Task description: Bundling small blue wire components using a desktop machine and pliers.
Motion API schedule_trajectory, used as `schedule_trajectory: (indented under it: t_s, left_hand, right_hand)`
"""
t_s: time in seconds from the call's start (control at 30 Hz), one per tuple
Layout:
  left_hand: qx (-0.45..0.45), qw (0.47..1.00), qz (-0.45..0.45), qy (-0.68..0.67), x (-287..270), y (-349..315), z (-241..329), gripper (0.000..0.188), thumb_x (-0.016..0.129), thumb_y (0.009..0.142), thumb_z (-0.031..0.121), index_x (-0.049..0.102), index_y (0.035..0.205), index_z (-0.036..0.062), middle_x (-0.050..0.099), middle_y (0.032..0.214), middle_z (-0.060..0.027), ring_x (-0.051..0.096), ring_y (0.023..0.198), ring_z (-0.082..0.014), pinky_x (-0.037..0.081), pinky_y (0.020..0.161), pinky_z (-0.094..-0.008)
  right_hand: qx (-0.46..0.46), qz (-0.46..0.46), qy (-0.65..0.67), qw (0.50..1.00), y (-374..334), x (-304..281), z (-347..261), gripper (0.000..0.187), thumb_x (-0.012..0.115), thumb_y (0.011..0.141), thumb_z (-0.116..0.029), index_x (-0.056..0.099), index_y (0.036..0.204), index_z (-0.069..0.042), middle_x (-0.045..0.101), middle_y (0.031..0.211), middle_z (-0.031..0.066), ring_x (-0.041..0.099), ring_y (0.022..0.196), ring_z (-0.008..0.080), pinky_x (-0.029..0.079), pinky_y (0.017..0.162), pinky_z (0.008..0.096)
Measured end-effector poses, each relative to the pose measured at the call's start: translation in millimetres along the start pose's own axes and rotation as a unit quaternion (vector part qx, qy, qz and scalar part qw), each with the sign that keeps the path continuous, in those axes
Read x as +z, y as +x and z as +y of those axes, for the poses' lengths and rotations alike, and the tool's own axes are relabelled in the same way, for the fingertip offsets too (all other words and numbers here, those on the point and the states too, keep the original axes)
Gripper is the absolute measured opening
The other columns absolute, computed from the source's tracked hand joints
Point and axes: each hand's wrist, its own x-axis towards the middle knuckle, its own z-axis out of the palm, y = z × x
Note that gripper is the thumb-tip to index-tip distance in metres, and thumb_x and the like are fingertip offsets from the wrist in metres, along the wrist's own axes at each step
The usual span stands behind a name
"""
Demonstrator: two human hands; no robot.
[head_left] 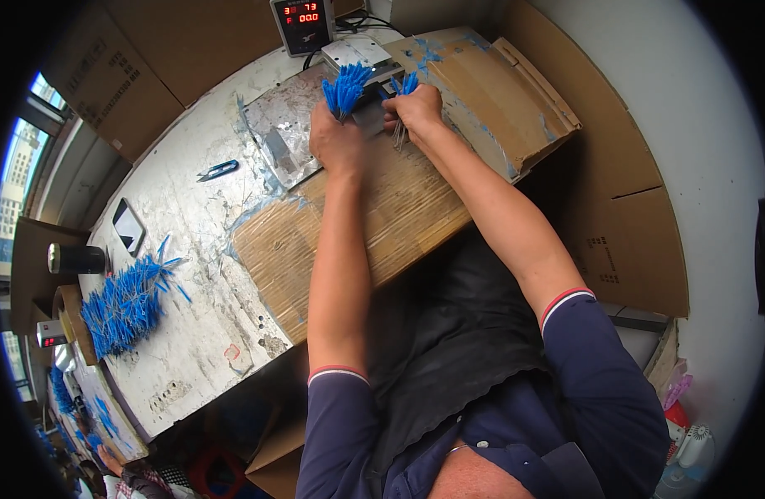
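My left hand (pixel 337 148) is closed around a thick bundle of thin pale wires with blue ends (pixel 346 88); the blue ends fan out above the fist. To its right, my right hand (pixel 418 108) grips a smaller bunch of blue-ended wires (pixel 404 84), and their pale lengths hang below the fingers. Both hands are over the far part of the bench, by a worn metal plate (pixel 287 121). Behind them is a white-topped metal unit (pixel 355 54). The fingertips of my left hand are partly hidden.
Flat cardboard (pixel 399 212) covers the near bench edge; a taped carton (pixel 499 104) stands right. A box with a red digital display (pixel 303 37) is at the back. Leftward lie thread snips (pixel 220 170), a phone (pixel 128 226), a dark can (pixel 76 259) and piled blue-ended wires (pixel 125 308). Another person's hand (pixel 110 459) shows lower left.
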Motion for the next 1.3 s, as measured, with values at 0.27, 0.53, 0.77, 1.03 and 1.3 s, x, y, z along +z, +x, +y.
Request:
schedule_trajectory:
  t_s: [0.27, 0.53, 0.77, 1.03, 1.3]
  left_hand:
    - [0.026, 0.998, 0.042, 0.037, 3.1, 2.2, -7.6, 0.017, 0.068, 0.082, 0.007, 0.063, 0.099, 0.0063, 0.067, 0.096, -0.0158, 0.065, 0.092, -0.0395, 0.049, 0.079, -0.0478]
    - [0.007, 1.000, -0.002, 0.029, 0.9, 1.4, -2.4, 0.024, 0.066, 0.080, 0.004, 0.065, 0.104, 0.0062, 0.066, 0.099, -0.0151, 0.065, 0.094, -0.0378, 0.050, 0.081, -0.0463]
    - [0.007, 1.000, 0.006, 0.021, 0.4, 1.5, -2.3, 0.022, 0.066, 0.080, 0.005, 0.064, 0.103, 0.0066, 0.066, 0.099, -0.0149, 0.064, 0.094, -0.0381, 0.050, 0.081, -0.0464]
    - [0.006, 1.000, 0.012, 0.025, 1.9, 1.4, -1.1, 0.020, 0.066, 0.081, 0.005, 0.064, 0.100, 0.0056, 0.066, 0.098, -0.0153, 0.064, 0.094, -0.0383, 0.050, 0.081, -0.0468]
    - [0.001, 1.000, -0.002, 0.019, -2.0, 0.4, 6.0, 0.020, 0.066, 0.080, 0.005, 0.063, 0.100, 0.0060, 0.067, 0.097, -0.0158, 0.065, 0.092, -0.0391, 0.050, 0.079, -0.0475]
  right_hand:
    - [0.016, -0.005, 0.062, 0.998, -0.2, -0.2, 3.2, 0.020, 0.072, 0.080, 0.005, 0.054, 0.088, 0.002, 0.063, 0.075, 0.0136, 0.066, 0.055, 0.0235, 0.059, 0.043, 0.0374]
    - [0.030, -0.035, 0.126, 0.991, 0.7, -4.9, 6.3, 0.022, 0.071, 0.082, 0.004, 0.052, 0.093, 0.001, 0.063, 0.077, 0.0141, 0.066, 0.057, 0.0236, 0.060, 0.045, 0.0373]
    - [0.012, -0.001, 0.059, 0.998, 1.5, 2.1, 7.0, 0.021, 0.069, 0.082, 0.007, 0.052, 0.092, 0.001, 0.062, 0.078, 0.0134, 0.066, 0.057, 0.0229, 0.059, 0.043, 0.0368]
    - [-0.004, 0.012, 0.067, 0.998, 0.7, 3.8, 6.5, 0.024, 0.068, 0.081, 0.008, 0.049, 0.093, 0.001, 0.061, 0.083, 0.0140, 0.066, 0.058, 0.0236, 0.060, 0.043, 0.0378]
    - [0.018, -0.010, 0.131, 0.991, -2.0, 3.4, 7.9, 0.012, 0.073, 0.085, -0.006, 0.064, 0.082, 0.001, 0.067, 0.071, 0.0120, 0.066, 0.053, 0.0216, 0.059, 0.044, 0.0369]
